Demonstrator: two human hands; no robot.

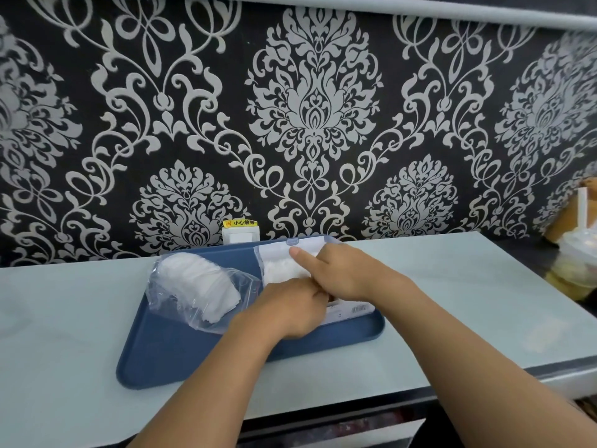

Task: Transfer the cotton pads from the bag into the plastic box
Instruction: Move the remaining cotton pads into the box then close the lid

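Head view: a blue tray (181, 357) lies on a pale countertop (468, 286) against a wall with black-and-silver damask wallpaper (310, 108). On the tray's far left part sits a clear plastic bag (197, 286), crumpled and loose, with a fanned stack of white cotton pads (200, 279) inside it. On the tray's far right part sits the clear plastic box (290, 263), white pads visible inside it and a label showing at its near edge. Both hands meet over the box. The left hand (287, 308) has its fingers curled down at the box's near side, and whether they hold pads cannot be told. The right hand (339, 270) lies across the box top, forefinger stretched toward the tray's far edge, the other fingers tucked under; its hold is hidden too. Behind the tray a white wall socket (240, 236) carries a yellow sticker. Right of the tray, at the counter's end, stand blurred containers (578, 253).
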